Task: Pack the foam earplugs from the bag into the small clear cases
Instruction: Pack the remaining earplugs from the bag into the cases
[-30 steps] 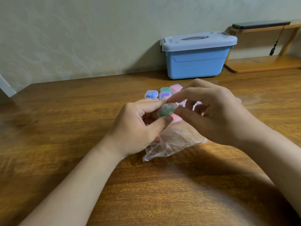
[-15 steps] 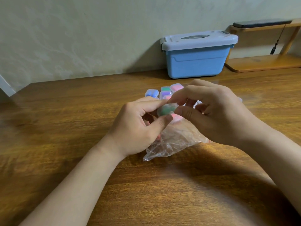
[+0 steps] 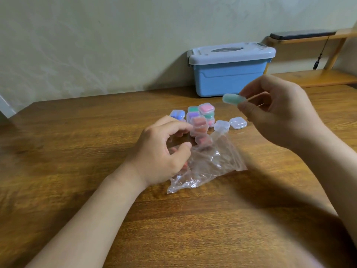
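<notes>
Over wooden table [image 3: 77, 151], right hand [image 3: 278, 113] pinches green case [image 3: 232, 99]; left hand [image 3: 162, 151] loosely spread.

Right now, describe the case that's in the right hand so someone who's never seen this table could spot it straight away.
Start at the blue storage box against the wall, then look just in front of its right end, above the table. There the right hand pinches a small case between thumb and fingers. It looks pale green, and it is the only case in the air; the others sit clustered on the wood.
</notes>
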`<state>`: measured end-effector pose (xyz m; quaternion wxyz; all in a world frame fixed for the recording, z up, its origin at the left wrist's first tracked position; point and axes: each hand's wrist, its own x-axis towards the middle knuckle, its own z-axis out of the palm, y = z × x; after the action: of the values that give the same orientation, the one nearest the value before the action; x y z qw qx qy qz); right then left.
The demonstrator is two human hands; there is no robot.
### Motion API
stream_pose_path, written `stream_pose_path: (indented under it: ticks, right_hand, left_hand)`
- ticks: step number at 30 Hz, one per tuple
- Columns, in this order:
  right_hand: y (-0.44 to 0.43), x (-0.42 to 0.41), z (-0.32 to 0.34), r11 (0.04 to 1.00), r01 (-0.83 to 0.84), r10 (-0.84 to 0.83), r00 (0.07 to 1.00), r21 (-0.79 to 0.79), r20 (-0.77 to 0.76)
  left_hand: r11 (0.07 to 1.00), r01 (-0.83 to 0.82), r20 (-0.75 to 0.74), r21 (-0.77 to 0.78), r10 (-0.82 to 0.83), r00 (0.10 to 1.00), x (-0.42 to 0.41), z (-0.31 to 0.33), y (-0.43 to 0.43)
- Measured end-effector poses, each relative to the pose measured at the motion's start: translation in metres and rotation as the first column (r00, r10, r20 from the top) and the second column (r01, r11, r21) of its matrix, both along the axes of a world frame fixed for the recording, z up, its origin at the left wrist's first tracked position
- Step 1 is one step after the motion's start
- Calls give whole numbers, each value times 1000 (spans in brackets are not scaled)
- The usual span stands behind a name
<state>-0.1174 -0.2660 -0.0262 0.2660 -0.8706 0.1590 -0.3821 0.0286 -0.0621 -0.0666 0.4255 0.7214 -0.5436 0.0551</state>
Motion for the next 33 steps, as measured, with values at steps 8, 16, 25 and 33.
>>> stream_pose_path:
  ticks: [8, 16, 25, 33]
  right_hand:
    - [-12, 7, -14, 996, 72, -83, 968, -57, -235]
    - [-11, 23, -28, 989, -55, 12, 955, -137, -297]
    - [-10, 29, -34, 983, -114, 50, 920, -143, -388]
    - [-10, 29, -30, 990, -49, -10, 909, -131, -417]
  left_hand:
    - [996, -34, -27, 85, 36, 999, 1, -3, -2]
    - [987, -46, -56, 156, 55, 997, 3, -5, -2]
    - [976, -48, -81, 211, 66, 995, -1, -2, -2]
    - [974, -53, -89, 220, 74, 993, -1, -1, -2]
